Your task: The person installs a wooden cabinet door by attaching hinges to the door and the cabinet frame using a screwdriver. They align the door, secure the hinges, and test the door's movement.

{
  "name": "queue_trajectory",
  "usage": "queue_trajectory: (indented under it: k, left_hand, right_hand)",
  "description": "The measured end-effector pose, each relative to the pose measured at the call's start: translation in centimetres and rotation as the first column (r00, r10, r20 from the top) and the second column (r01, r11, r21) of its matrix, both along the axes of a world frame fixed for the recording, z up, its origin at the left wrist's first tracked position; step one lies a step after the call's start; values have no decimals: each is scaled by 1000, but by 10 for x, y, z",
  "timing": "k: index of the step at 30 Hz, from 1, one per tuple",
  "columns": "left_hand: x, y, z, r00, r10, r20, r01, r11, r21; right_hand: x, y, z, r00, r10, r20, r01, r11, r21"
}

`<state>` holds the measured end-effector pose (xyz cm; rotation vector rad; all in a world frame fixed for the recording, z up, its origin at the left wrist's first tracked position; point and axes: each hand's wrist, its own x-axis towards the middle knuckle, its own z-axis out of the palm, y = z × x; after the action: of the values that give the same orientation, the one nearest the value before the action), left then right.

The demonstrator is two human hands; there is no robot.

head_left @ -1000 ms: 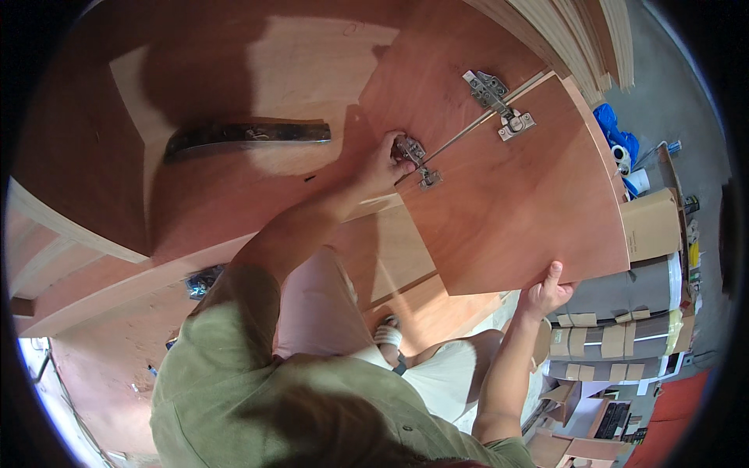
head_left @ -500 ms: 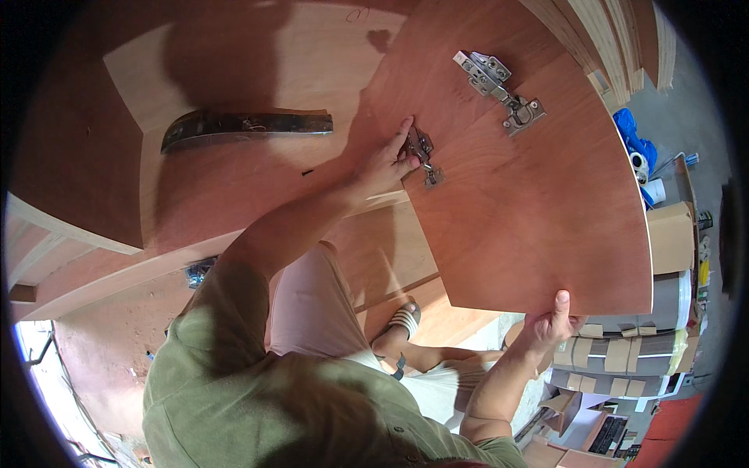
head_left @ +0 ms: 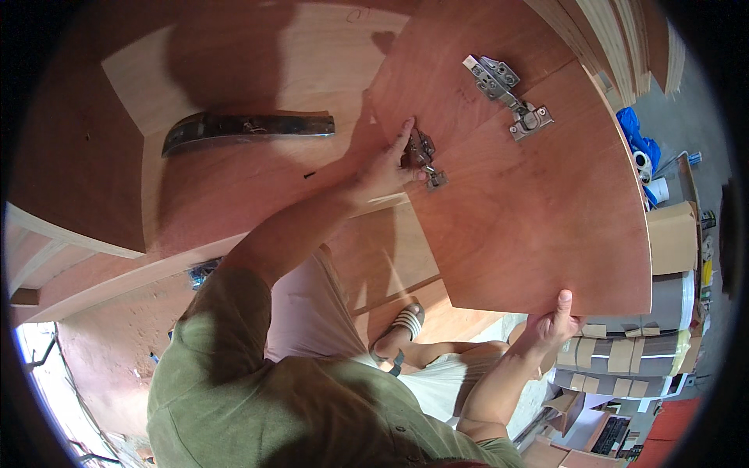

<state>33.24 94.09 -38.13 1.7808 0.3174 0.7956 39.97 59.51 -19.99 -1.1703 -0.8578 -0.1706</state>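
Observation:
A reddish-brown wooden door panel (head_left: 538,226) stands at an angle in front of me, two metal hinges screwed to its face. My left hand (head_left: 388,165) is closed round the lower-left cabinet hinge (head_left: 423,153), fingers at its arm and against the cabinet wood; part of the hinge is hidden. The other cabinet hinge (head_left: 509,95) sits higher up on the panel, its arm extended toward the cabinet side. My right hand (head_left: 552,324) grips the panel's bottom edge, thumb on the face and fingers underneath.
A dark curved tool (head_left: 248,131) lies on the cabinet board (head_left: 234,179) to the left, with a small dark screw (head_left: 309,175) beside it. Stacked plywood (head_left: 608,39) stands at the upper right. Grey wrapped rolls (head_left: 624,355) and a cardboard box (head_left: 672,238) are at the right.
The panel's upper hinge has shifted slightly right and down in the picture. Both hands keep their places on the hinge and the bottom edge.

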Motion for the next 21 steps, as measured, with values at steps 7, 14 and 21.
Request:
queue_trajectory:
  k: [7,14,21]
  left_hand:
    - [0,-3,2,995,33,94,-30,999,-32]
    - [-5,-7,16,996,5,91,4,995,-98]
    - [4,0,7,985,152,85,-146,987,-72]
  right_hand:
    - [2,6,5,999,34,-1,-34,998,44]
    - [11,-1,-1,999,-21,43,20,999,31]
    - [7,5,1,1000,-5,5,5,998,61]
